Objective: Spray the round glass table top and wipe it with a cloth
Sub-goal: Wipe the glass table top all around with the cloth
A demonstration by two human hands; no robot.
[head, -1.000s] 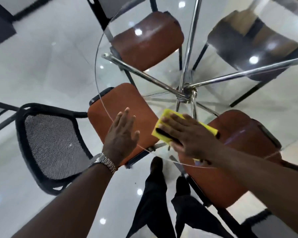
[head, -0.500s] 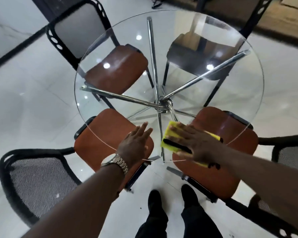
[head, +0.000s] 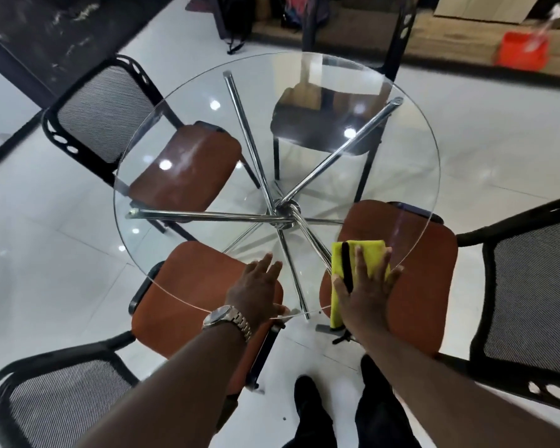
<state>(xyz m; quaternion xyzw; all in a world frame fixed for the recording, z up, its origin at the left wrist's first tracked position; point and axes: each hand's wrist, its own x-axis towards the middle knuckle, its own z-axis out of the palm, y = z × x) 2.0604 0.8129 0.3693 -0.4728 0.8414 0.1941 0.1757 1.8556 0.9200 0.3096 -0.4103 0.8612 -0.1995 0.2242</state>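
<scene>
The round glass table top point(head: 411, 176) rests on crossed chrome legs point(head: 283, 210). A yellow cloth point(head: 364, 253) with a black strip lies on the glass at the near right edge. My right hand point(head: 367, 291) presses flat on the cloth, fingers straight and spread. On the near edge to the left, my left hand point(head: 256, 291) rests flat on the glass with straight fingers; a metal watch is on that wrist. No spray bottle is visible.
Several black mesh chairs with brown seats ring the table: far left point(head: 188, 166), near left point(head: 188, 286), near right point(head: 427, 279); a dark chair point(head: 320, 127) is at the back. An orange object point(head: 522, 50) stands far right. My shoes point(head: 311, 402) are on the glossy white floor.
The view lifted and now takes in the whole table. My right hand slid the cloth rightward along the near edge and turned it. My left hand stayed flat on the glass.
</scene>
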